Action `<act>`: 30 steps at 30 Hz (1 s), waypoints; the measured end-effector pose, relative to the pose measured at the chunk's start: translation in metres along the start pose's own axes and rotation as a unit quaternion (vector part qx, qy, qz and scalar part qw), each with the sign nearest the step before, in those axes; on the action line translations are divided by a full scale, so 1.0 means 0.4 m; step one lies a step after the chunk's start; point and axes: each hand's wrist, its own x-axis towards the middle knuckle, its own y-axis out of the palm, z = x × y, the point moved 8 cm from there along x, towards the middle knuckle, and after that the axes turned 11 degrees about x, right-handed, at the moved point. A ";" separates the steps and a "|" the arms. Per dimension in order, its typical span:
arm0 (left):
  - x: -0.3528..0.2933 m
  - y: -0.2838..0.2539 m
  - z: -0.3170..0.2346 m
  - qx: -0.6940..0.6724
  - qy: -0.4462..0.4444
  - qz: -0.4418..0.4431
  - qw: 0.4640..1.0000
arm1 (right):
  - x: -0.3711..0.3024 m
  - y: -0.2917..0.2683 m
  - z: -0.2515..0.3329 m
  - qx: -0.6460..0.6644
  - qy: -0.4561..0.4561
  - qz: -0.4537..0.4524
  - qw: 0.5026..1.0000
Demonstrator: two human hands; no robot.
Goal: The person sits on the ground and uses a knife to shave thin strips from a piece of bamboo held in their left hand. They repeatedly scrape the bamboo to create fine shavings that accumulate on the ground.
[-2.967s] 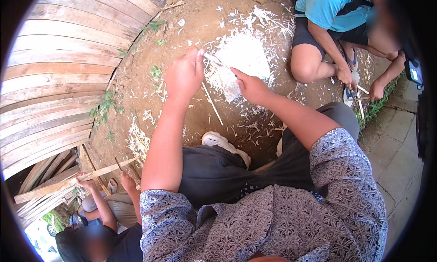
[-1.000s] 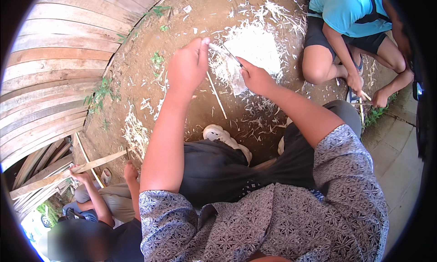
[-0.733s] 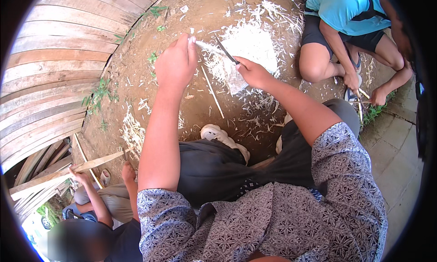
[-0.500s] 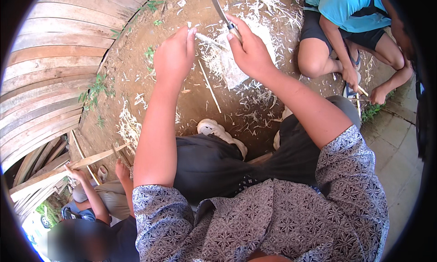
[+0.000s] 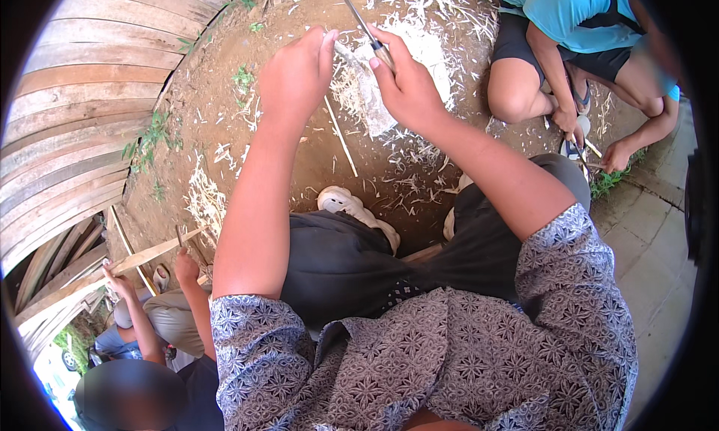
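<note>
With 12 o'clock at the top of the view, the left hand [image 5: 296, 71] is seen at 11 o'clock from the middle. It is closed in a fist, thumb up, and one end of a pale stick [image 5: 348, 54] is gripped in it. The stick is pointed toward 4 o'clock, to the right hand [image 5: 408, 83]; whether that hand is touched by it cannot be told.

The right hand is found at 1 o'clock. Its fingers are curled around the handle of a knife [image 5: 357, 15]. The thin blade is aimed toward 11 o'clock, away from the stick, and its tip is cut off by the top edge.

Behind both hands, a bright white patch [image 5: 431, 53] is seen on the brown dirt, with curly shavings [image 5: 449, 8] scattered around it. A thin stick [image 5: 341, 135] is seen lying on the dirt near 12 o'clock, below the hands.

At 2 o'clock, a person in a light blue shirt [image 5: 573, 11] is seen bent over small sticks. At 8 o'clock, a long flat piece of wood [image 5: 146, 256] is held by another person. A board wall [image 5: 90, 79] is seen at 10 o'clock.
</note>
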 end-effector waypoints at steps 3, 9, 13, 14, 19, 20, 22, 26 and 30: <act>0.000 0.003 -0.004 0.018 -0.002 -0.001 1.000 | -0.021 0.037 -0.089 -0.085 0.044 0.062 0.993; 0.000 0.003 0.047 0.017 -0.057 0.019 0.998 | -0.004 0.039 -0.194 -0.072 0.115 0.096 0.986; 0.000 0.005 0.073 0.015 -0.065 0.019 0.998 | 0.021 0.021 -0.104 -0.047 0.145 0.065 0.986; 0.000 0.005 0.075 0.016 -0.065 0.021 0.998 | 0.030 0.023 -0.073 -0.019 0.113 0.058 0.992; -0.002 0.004 0.064 0.014 -0.068 0.017 0.997 | 0.024 0.026 -0.024 0.005 -0.065 -0.015 0.998; -0.001 0.003 0.060 0.015 -0.065 0.011 0.998 | 0.013 0.045 -0.066 -0.064 0.003 0.017 0.998; 0.000 0.006 0.048 0.015 -0.046 0.010 0.999 | 0.002 0.051 -0.090 -0.062 0.033 0.029 0.997; 0.000 0.011 0.059 0.005 -0.065 0.012 0.998 | 0.006 0.043 -0.071 -0.090 0.121 0.079 0.985; -0.003 0.009 0.057 0.004 -0.060 0.015 0.998 | 0.028 0.006 0.013 -0.003 0.032 0.021 0.999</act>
